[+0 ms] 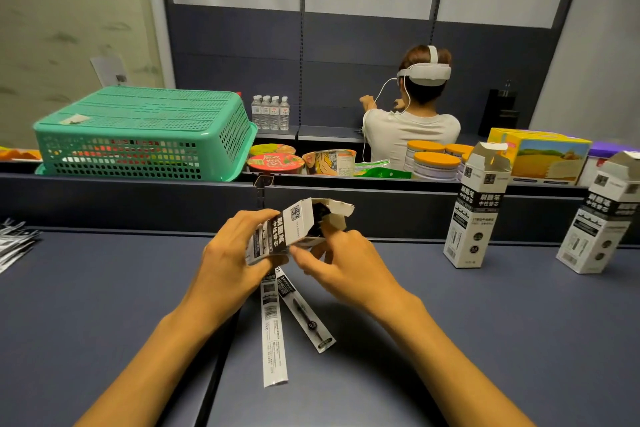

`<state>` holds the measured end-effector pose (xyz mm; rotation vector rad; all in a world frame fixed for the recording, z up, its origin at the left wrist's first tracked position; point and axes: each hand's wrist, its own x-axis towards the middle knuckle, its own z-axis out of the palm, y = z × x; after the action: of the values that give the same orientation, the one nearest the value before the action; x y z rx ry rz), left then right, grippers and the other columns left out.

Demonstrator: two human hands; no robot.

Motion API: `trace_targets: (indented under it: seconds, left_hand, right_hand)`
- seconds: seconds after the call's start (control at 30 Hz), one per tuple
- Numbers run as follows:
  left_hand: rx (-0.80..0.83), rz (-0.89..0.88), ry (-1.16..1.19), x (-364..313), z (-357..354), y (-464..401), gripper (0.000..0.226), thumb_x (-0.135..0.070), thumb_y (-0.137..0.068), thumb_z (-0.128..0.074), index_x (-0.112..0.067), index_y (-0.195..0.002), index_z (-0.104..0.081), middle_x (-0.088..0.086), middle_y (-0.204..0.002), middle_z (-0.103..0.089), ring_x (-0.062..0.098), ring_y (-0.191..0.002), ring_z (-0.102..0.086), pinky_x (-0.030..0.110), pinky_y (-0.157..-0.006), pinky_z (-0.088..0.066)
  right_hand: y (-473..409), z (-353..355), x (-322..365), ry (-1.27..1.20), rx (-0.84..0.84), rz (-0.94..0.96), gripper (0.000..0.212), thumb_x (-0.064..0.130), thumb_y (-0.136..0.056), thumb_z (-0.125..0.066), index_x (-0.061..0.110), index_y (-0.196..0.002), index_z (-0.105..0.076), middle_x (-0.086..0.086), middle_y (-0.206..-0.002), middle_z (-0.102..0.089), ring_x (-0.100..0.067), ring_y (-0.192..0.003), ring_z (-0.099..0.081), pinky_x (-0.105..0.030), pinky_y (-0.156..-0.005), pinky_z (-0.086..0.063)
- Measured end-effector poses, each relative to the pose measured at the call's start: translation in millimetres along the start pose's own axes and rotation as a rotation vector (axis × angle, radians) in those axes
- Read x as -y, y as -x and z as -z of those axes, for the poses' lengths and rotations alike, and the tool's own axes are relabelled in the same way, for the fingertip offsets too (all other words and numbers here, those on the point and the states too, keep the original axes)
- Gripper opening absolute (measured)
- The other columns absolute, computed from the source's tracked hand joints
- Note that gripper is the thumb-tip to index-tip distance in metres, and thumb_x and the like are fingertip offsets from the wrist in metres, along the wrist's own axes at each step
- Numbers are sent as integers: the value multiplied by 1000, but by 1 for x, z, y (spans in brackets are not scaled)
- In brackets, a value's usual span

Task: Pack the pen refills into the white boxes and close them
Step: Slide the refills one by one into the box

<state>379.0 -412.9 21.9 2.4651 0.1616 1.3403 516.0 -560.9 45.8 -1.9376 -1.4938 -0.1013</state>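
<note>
Both hands, left hand (230, 253) and right hand (341, 262), grasp a flap-open white cardboard box (292, 227), hiding the tops of two flat sleeved refills (277, 319) mid-worktop (104, 288).

Held box (291, 229) sits centre above the table (104, 288), between left hand (232, 253) and right hand (346, 263). Two refill packets (273, 329) lie beneath. Two boxes (478, 211) stand right. Basket (138, 135) behind, left.
</note>
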Motion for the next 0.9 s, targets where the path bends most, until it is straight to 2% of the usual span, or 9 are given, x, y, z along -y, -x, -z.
trace_targets:
  seconds: [0.03, 0.17, 0.23, 0.4, 0.5, 0.57, 0.67, 0.77, 0.9]
  left_hand:
    - [-6, 4, 11, -1, 0, 0, 65, -17, -73, -83, -24, -129, -50, -7, -116, -58, 11, -105, -59, 30, -84, -56]
    - [-52, 46, 40, -1, 1, -2, 64, -21, -72, -84, -20, -128, -53, -9, -114, -58, 7, -104, -57, 24, -84, -51]
    - [-54, 45, 40, -2, 1, -2, 64, -22, -71, -84, -19, -128, -54, -9, -114, -58, 5, -104, -57, 21, -84, -51]
    - [-63, 37, 29, -3, 1, -2, 63, -27, -73, -81, -18, -129, -53, -7, -115, -59, 9, -103, -58, 22, -86, -50]
    - [-57, 37, 10, -2, 2, -2, 64, -29, -73, -80, -18, -129, -53, -8, -115, -58, 10, -103, -57, 18, -85, -49]
    - [-43, 42, -2, -1, 1, -3, 65, -27, -72, -82, -20, -130, -53, -9, -115, -58, 9, -103, -57, 18, -84, -50]
    - [-55, 60, 3, 1, 1, -4, 65, -24, -72, -83, -22, -129, -53, -10, -114, -58, 6, -101, -56, 16, -82, -49]
    - [-106, 129, 40, 0, 3, -6, 63, -27, -72, -83, -24, -128, -53, -10, -115, -58, 3, -99, -56, 14, -80, -48]
    - [-161, 195, 91, -2, 8, -12, 62, -33, -72, -82, -25, -126, -53, -9, -114, -62, 7, -97, -60, 22, -80, -52]
  right_hand:
    - [2, 0, 1, 20, -37, 24, 51, 59, -91, -48, 22, -126, -51, 1, -106, -72, -11, -65, -63, -38, -64, -57]
    - [5, 5, -1, -39, -235, 125, 42, 54, -90, -45, 30, -124, -38, 4, -74, -68, -13, -46, -53, -25, -45, -44]
    - [5, 4, -2, -36, -194, 138, 43, 53, -90, -44, 32, -126, -39, 5, -70, -66, -14, -44, -50, -24, -44, -41]
    - [0, 0, -1, -91, -52, 104, 44, 53, -91, -49, 40, -132, -41, 20, -81, -64, -7, -51, -56, -19, -51, -43]
    - [-1, 3, -2, -121, -32, 82, 44, 59, -86, -46, 45, -128, -41, 13, -93, -69, -11, -62, -62, -31, -59, -54]
    - [0, 4, -4, -71, -14, 83, 42, 59, -87, -45, 45, -126, -39, 12, -98, -68, -13, -72, -64, -38, -67, -57]
    - [2, 11, -6, 14, 16, 95, 52, 53, -92, -50, 52, -138, -25, 13, -120, -61, -6, -94, -59, -37, -82, -55]
    - [6, 24, -9, -27, -31, 81, 68, 47, -93, -54, 60, -144, -10, 15, -130, -57, -3, -110, -57, -33, -93, -52]
    - [11, 40, -18, 158, -103, 15, 61, 45, -95, -51, 48, -148, -21, 11, -135, -54, -4, -118, -52, -34, -98, -49]
